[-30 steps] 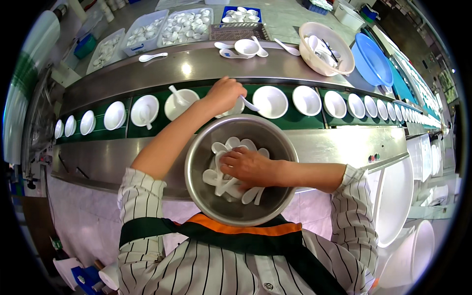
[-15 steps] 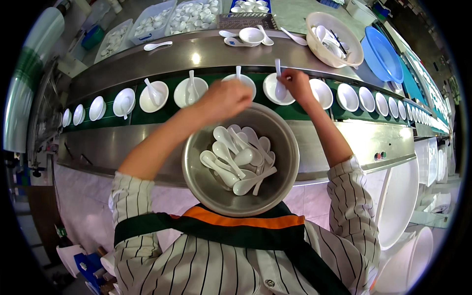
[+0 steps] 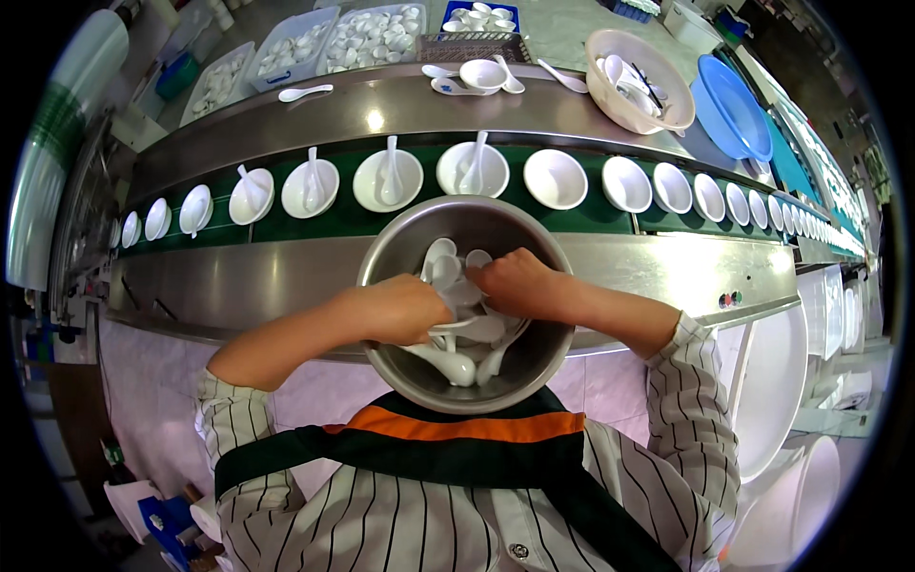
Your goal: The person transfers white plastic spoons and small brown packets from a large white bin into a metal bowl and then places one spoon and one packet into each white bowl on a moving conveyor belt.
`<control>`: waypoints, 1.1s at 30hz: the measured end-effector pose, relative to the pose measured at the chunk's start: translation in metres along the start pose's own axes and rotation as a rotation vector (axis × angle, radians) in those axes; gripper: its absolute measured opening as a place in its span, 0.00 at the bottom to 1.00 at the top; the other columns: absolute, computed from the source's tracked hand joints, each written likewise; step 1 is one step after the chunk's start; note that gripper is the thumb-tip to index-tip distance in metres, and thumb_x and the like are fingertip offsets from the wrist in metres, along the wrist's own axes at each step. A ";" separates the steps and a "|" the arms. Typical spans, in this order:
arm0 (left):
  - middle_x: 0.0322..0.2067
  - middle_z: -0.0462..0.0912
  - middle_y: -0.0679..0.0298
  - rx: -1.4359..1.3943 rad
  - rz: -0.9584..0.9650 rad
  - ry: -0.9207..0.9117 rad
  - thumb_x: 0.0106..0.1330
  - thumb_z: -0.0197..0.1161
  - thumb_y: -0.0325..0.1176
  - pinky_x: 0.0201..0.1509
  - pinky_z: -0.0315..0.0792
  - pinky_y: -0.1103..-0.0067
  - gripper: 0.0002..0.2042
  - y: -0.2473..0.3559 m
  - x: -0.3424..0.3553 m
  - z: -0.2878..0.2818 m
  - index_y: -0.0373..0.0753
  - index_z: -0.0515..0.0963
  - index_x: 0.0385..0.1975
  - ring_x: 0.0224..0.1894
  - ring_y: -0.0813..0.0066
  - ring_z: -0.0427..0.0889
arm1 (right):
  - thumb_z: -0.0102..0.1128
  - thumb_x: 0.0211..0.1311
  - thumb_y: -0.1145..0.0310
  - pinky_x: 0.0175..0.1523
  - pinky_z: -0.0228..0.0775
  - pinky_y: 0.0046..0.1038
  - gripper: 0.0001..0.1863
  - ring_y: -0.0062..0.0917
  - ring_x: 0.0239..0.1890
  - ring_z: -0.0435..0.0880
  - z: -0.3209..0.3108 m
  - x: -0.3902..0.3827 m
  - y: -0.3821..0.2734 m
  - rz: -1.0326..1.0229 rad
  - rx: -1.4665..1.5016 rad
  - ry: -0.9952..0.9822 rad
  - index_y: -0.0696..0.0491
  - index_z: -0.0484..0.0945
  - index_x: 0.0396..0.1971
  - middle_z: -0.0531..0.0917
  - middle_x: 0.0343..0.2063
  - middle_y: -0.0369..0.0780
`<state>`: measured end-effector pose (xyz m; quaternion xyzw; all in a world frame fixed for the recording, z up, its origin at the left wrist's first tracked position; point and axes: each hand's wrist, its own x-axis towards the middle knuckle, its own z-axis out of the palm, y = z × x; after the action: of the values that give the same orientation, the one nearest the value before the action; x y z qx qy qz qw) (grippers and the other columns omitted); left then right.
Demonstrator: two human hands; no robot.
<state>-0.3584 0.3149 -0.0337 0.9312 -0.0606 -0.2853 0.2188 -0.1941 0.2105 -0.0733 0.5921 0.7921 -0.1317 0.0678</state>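
Observation:
Both my hands are down inside a steel mixing bowl [image 3: 381, 353] of white soup spoons [image 3: 453, 366]. My left hand [image 3: 405, 307] curls at the pile's left side, closed on a spoon, its fingertips partly hidden. From the right, my right hand [image 3: 515, 283] pinches a spoon near the middle of the pile; its fingertips are partly covered too. Just beyond the steel bowl, a white bowl [image 3: 496, 172] on the green conveyor belt [image 3: 434, 212] has a spoon [image 3: 474, 167] leaning in it. The bowl to its right [image 3: 556, 178] holds no spoon.
White bowls line the belt both ways, those nearby on the left with spoons. On the steel ledge behind sit loose spoons [image 3: 305, 92], a small bowl [image 3: 482, 75], a cream basin [image 3: 593, 81] of utensils and a blue basin [image 3: 729, 105]. Tubs [image 3: 374, 38] of small white dishes stand beyond.
Both hands have come back from the belt bowls into the steel bowl. My right hand has let go of the spoon it held in a white bowl. The belt bowls have shifted left.

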 end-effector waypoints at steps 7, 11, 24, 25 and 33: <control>0.28 0.79 0.60 -0.513 0.157 0.048 0.56 0.60 0.36 0.34 0.70 0.77 0.14 -0.030 -0.018 -0.037 0.36 0.75 0.39 0.29 0.72 0.78 | 0.59 0.48 0.70 0.32 0.71 0.28 0.09 0.28 0.25 0.80 -0.053 -0.002 0.058 0.188 0.561 0.503 0.55 0.75 0.30 0.80 0.22 0.41; 0.28 0.78 0.68 -0.664 0.082 0.178 0.57 0.61 0.36 0.34 0.68 0.83 0.13 -0.050 0.002 -0.064 0.35 0.75 0.37 0.30 0.83 0.73 | 0.59 0.47 0.69 0.31 0.71 0.31 0.07 0.34 0.24 0.80 0.008 0.049 0.136 0.437 0.481 0.698 0.53 0.75 0.27 0.81 0.22 0.41; 0.26 0.77 0.68 -0.890 0.017 0.130 0.61 0.55 0.37 0.33 0.68 0.84 0.12 -0.114 0.092 -0.109 0.36 0.75 0.39 0.28 0.84 0.74 | 0.53 0.59 0.67 0.30 0.70 0.17 0.11 0.17 0.28 0.78 -0.020 -0.002 0.146 0.255 1.281 0.571 0.57 0.77 0.38 0.80 0.28 0.37; 0.26 0.77 0.67 -0.950 0.029 0.212 0.64 0.51 0.36 0.32 0.69 0.84 0.13 -0.121 0.105 -0.104 0.35 0.74 0.41 0.28 0.84 0.75 | 0.51 0.59 0.68 0.31 0.71 0.18 0.11 0.18 0.27 0.79 -0.006 -0.007 0.161 0.386 1.207 0.712 0.57 0.77 0.37 0.80 0.28 0.38; 0.28 0.78 0.59 -1.160 -0.263 0.560 0.63 0.50 0.36 0.38 0.70 0.79 0.14 -0.176 0.152 -0.059 0.29 0.74 0.35 0.31 0.74 0.76 | 0.56 0.51 0.73 0.43 0.69 0.34 0.15 0.44 0.37 0.76 0.036 -0.004 0.153 0.556 0.361 0.958 0.57 0.73 0.42 0.79 0.35 0.48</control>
<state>-0.2019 0.4590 -0.1448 0.7009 0.2768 -0.0428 0.6560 -0.0483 0.2368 -0.1258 0.7736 0.5142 0.0406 -0.3683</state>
